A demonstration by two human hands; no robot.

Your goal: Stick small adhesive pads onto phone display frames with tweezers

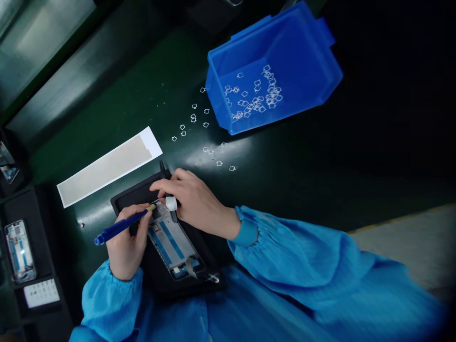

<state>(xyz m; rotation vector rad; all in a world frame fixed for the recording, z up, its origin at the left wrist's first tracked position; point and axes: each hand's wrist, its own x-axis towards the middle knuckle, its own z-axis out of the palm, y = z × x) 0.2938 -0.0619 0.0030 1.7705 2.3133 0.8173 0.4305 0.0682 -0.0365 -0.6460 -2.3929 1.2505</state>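
A phone frame [175,243] lies in a black tray [133,195] on the dark green table. My left hand [126,244] is closed round a blue pen-like tool [119,227], whose pale tip touches the frame's upper end. My right hand [194,202] rests over the top of the frame, its fingers closed on black tweezers [164,172] beside a small white part [171,203]. Both arms wear blue sleeves.
A tilted blue bin [302,52] holds several small clear square parts, and more [194,116] lie scattered on the table before it. A long white-and-grey strip [109,166] lies left of the tray. More phone frames [19,251] sit in trays at the left edge.
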